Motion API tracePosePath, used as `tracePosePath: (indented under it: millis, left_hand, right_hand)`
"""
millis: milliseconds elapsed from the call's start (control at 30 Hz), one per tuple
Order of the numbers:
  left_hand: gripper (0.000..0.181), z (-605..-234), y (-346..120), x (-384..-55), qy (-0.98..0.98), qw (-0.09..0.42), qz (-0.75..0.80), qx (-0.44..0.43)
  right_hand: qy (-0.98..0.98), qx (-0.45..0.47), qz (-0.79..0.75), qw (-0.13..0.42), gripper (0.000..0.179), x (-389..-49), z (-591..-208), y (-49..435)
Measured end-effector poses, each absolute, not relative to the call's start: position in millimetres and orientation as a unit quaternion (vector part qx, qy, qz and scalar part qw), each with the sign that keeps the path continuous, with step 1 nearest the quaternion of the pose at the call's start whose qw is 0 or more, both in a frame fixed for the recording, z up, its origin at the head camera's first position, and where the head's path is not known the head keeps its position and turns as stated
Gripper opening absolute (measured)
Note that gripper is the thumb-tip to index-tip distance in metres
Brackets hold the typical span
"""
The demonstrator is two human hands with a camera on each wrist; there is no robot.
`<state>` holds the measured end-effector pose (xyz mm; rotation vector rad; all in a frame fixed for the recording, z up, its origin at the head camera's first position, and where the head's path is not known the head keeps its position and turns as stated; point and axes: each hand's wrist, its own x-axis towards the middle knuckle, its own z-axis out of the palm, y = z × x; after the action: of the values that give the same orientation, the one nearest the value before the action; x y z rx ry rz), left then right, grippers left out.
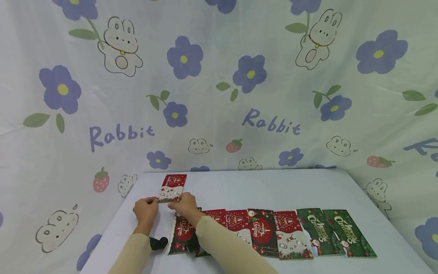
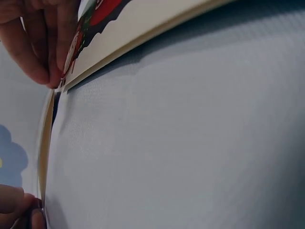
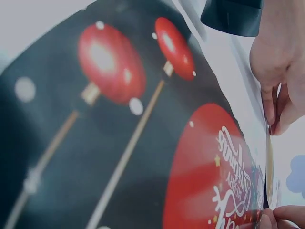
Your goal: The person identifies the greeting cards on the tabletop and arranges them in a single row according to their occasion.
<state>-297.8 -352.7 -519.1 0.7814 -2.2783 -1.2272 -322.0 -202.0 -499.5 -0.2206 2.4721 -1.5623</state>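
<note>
A red and white Christmas card (image 1: 173, 185) lies toward the far left of the table, its near edge between my two hands. My left hand (image 1: 145, 211) pinches the near left corner; its fingertips (image 2: 19, 205) show low in the left wrist view. At the near right corner, my right hand (image 1: 186, 205) pinches the card, with thumb and finger (image 3: 281, 217) visible in the right wrist view. The card appears edge-on in both wrist views. Below my right hand is a black Christmas card (image 1: 183, 232) with a red circle, partly covered by the right forearm.
A row of overlapping Christmas cards runs rightward along the near side: red and white ones (image 1: 292, 238), another black one (image 1: 261, 232) and green ones (image 1: 354, 232). A patterned curtain (image 1: 219, 95) hangs behind the white table (image 1: 273, 186). Black wrist gear (image 1: 159, 243) sits by the left sleeve.
</note>
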Motion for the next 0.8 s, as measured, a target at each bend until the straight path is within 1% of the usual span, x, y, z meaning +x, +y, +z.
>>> tracePosePath:
  millis: [267,500,533,800]
  left_hand:
    - [0.028,-518.8,-349.9,-296.6,-0.816,0.222,-0.451,0.285]
    - [0.030,-518.1,-347.7,-296.1,-0.807,0.231,-0.457,0.295]
    - [0.030,-517.0,-346.8,-295.7,-0.806,0.232,-0.458,0.294]
    - [0.030,-508.8,-342.4,-289.9,-0.809,0.227,-0.462,0.284]
  right_hand:
    - [0.824,-0.070,-0.551,0.111,0.033,-323.1,-500.7,-199.7]
    - [0.834,-0.067,-0.539,0.098,0.056,-323.8,-498.1,-194.3]
    - [0.833,-0.065,-0.541,0.097,0.058,-323.5,-497.1,-192.5]
    - [0.825,-0.064,-0.552,0.100,0.055,-320.8,-491.4,-180.4]
